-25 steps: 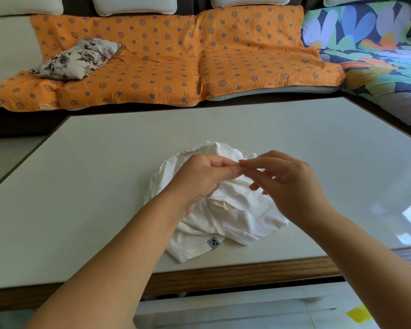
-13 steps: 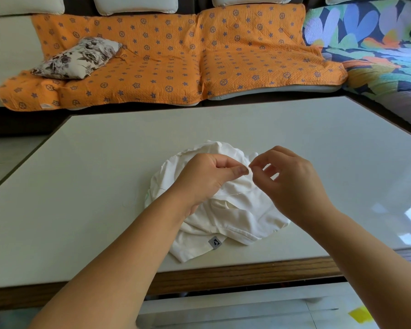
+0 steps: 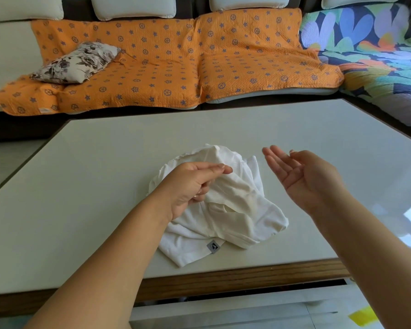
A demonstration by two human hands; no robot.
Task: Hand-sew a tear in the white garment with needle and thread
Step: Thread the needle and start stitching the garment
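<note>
Left hand point(image 3: 192, 186) pinches a fine thread point(image 3: 241, 163) above the white garment point(image 3: 235, 210), bunched near-centre on the table point(image 3: 81, 186). Right hand point(image 3: 301, 179) spreads open, empty. No stitches show, so I'd say the sewing is barely begun.

The garment point(image 3: 237, 210) is coloured plain white, its label point(image 3: 213, 246) grey with a dark mark. The table point(image 3: 100, 186) is topped off-white and edged in brown wood grain. The sofa cover point(image 3: 176, 67) is printed orange with blue-grey stars; the pillow point(image 3: 78, 61), cream with dark flowers.

Left hand point(image 3: 192, 184) pinches thread point(image 3: 239, 162) over white garment point(image 3: 235, 210); right hand point(image 3: 301, 179) palm up
</note>
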